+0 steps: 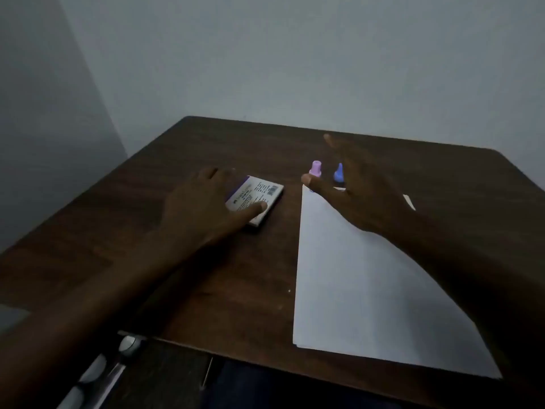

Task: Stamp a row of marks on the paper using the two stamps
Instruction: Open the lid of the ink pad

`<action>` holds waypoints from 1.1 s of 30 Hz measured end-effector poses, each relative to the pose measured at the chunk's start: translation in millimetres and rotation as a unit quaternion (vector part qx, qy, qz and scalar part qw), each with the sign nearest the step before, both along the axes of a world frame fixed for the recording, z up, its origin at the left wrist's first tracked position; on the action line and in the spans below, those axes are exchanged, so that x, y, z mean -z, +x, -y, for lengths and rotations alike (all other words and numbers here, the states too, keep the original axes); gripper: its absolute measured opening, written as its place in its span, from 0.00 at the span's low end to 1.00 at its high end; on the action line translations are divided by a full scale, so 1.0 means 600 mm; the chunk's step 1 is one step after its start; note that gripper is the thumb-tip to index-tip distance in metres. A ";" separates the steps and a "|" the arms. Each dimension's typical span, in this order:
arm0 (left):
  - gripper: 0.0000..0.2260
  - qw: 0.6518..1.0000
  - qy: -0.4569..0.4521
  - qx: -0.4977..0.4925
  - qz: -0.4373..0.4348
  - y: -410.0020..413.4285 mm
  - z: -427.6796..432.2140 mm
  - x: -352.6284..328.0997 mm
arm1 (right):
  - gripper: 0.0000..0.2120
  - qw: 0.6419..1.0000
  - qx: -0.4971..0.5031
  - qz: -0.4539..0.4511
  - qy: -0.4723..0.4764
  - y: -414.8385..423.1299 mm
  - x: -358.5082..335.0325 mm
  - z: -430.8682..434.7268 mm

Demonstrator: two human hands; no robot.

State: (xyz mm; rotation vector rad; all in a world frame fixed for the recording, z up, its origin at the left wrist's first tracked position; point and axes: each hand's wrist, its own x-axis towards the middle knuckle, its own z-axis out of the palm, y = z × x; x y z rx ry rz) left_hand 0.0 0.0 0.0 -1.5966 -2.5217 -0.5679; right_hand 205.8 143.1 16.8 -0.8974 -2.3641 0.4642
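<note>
Head view gives me a dim, dark wooden worktop (206,290). My left hand (203,205) lies flat with fingers spread over a small boxed ink pad (259,199), thumb on its label, gripping nothing. My right hand (354,184) hovers open, fingers splayed, empty, above the far edge of the white paper (354,290). Just beyond it stand the pink stamp (316,168) and the blue stamp (338,172), upright, side by side, on the wood, partly hidden by my fingers.
</note>
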 end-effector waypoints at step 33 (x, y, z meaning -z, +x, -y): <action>0.16 0.919 0.081 -0.090 0.374 -0.007 -0.028 0.002 | 0.20 0.988 -0.040 0.117 -0.095 -0.022 0.042 0.021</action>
